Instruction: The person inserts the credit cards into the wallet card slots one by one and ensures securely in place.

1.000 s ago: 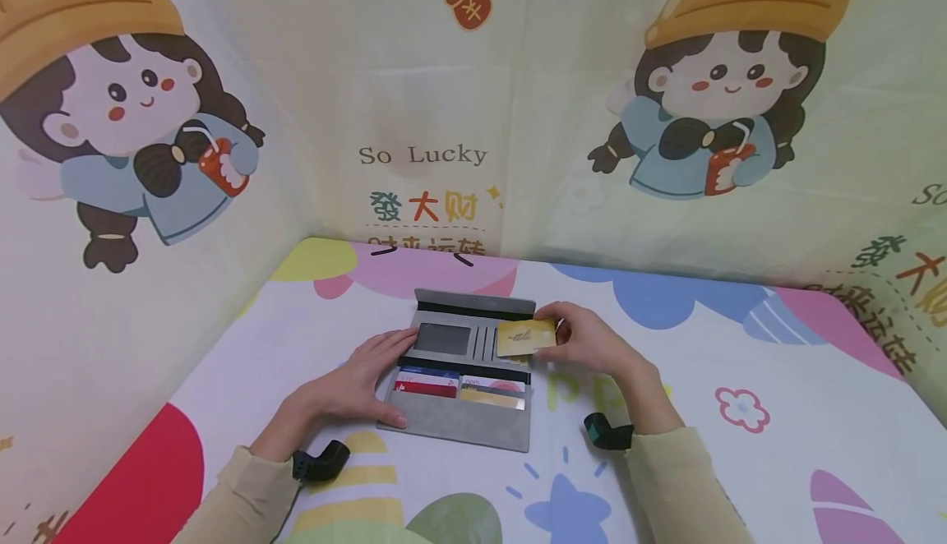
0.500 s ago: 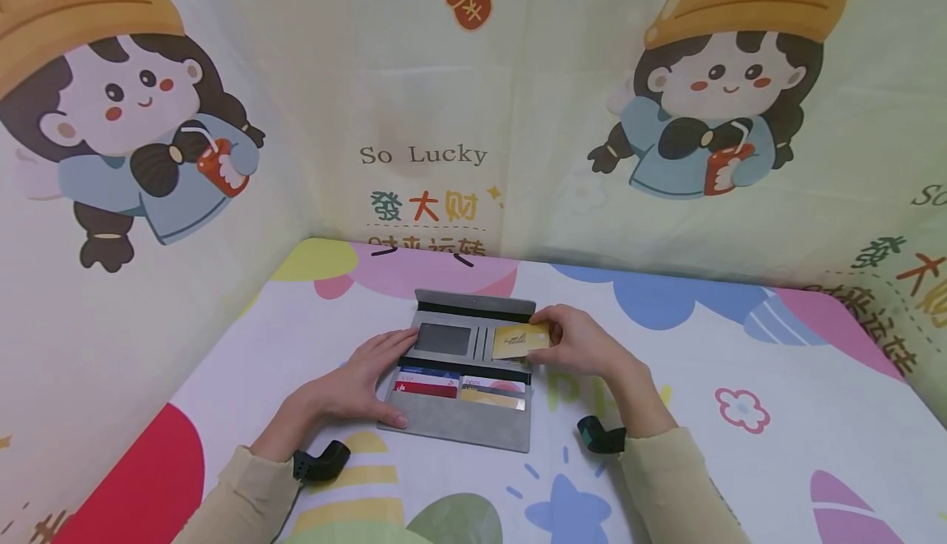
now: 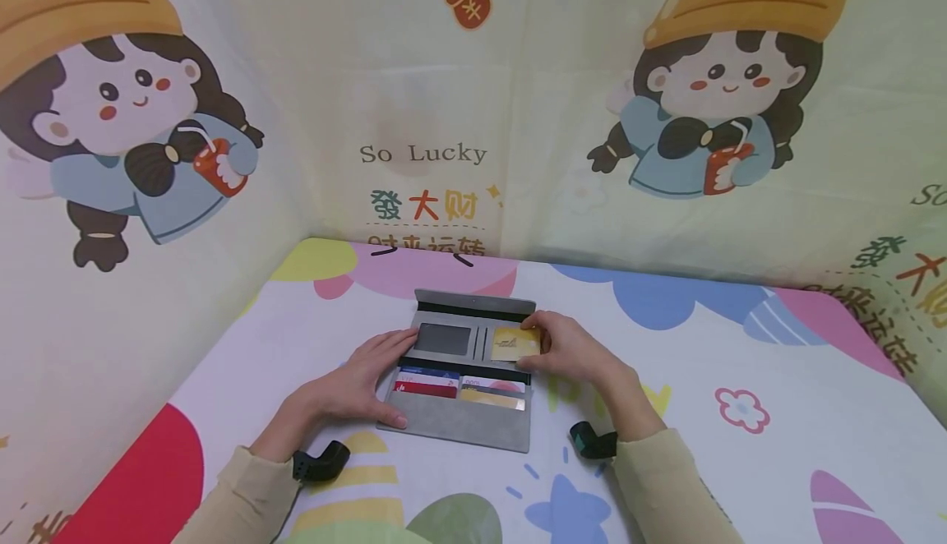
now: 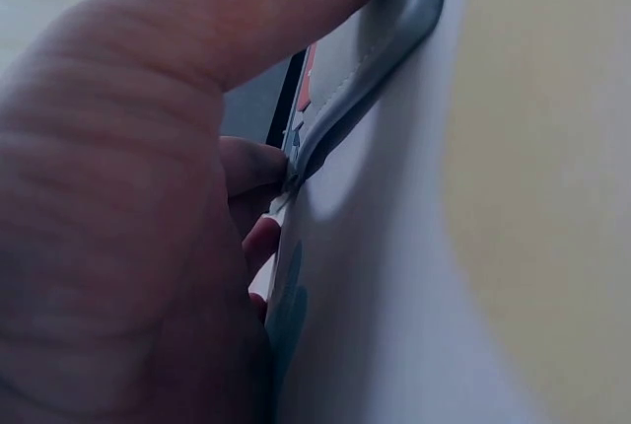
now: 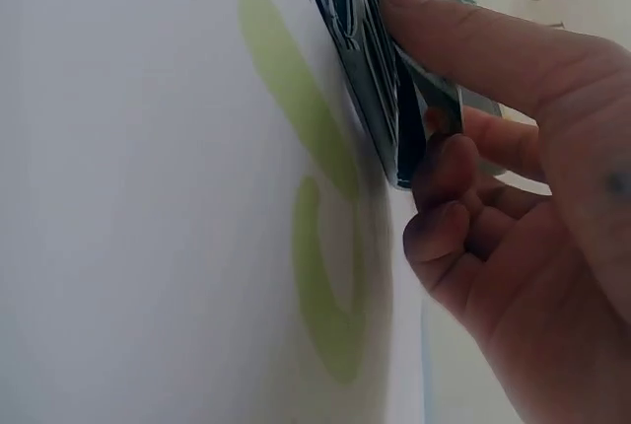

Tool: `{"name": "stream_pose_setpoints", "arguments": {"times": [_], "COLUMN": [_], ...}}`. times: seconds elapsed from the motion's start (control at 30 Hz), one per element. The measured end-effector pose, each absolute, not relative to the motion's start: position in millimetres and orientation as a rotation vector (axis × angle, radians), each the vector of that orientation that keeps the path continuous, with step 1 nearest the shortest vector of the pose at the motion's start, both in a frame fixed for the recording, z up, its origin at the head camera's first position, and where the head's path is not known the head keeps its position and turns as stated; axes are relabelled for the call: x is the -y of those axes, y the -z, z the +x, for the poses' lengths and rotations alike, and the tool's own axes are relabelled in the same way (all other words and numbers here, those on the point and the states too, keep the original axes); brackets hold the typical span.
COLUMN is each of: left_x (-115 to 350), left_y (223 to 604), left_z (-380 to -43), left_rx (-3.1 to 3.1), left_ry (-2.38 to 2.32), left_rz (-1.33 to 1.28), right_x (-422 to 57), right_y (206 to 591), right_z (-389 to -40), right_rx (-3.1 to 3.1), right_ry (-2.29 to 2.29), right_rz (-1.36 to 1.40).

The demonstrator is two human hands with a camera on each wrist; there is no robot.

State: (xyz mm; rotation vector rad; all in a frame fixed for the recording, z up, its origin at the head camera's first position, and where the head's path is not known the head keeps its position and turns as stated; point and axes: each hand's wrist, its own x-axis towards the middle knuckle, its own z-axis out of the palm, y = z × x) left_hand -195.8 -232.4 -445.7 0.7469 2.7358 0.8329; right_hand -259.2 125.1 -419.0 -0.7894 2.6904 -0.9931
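An unfolded grey wallet (image 3: pixel 459 426) lies on the table in the head view, with several bank cards in its lower pockets, among them a red-and-white card (image 3: pixel 427 391). My left hand (image 3: pixel 360 380) rests along its left edge, fingers straight and thumb on the lower flap. A yellow card (image 3: pixel 514 343) sits over the wallet's upper right pockets; my right hand (image 3: pixel 573 348) pinches its right end between thumb and fingers. In the right wrist view that card (image 5: pixel 434 89) stands slightly apart from the wallet's stacked layers. How deep it is in a slot is hidden.
A patterned cloth (image 3: pixel 740 486) covers the table under the wallet. Printed backdrop walls (image 3: pixel 562 117) stand behind and to the left. Small black wrist cameras (image 3: pixel 321 462) are strapped on both wrists.
My right hand has moved left with the yellow card, bringing it further over the wallet's upper right pockets. My left hand and the wallet have stayed put.
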Motion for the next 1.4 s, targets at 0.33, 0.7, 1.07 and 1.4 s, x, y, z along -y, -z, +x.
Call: {"name": "stream_pose_setpoints", "arguments": {"times": [0.33, 0.7, 1.07, 1.4], "left_x": [231, 232, 230, 230], "left_y": [445, 445, 443, 442], "left_z": [-196, -195, -194, -193], "left_rx": [-2.729, -2.741, -2.742, -2.733], "left_ry": [-0.840, -0.821, -0.823, -0.818], "left_rz": [0.745, 0.747, 0.747, 0.753], "right_x": [-142, -141, -133, -118], "right_y": [413, 414, 417, 421], "right_z": [-261, -262, -260, -261], "right_rx": [-2.630, -2.648, -2.649, -2.647], "right_ry": [0.968, 0.989, 0.994, 1.024], "right_rz": [-0.727, -0.806, -0.832, -0.933]}}
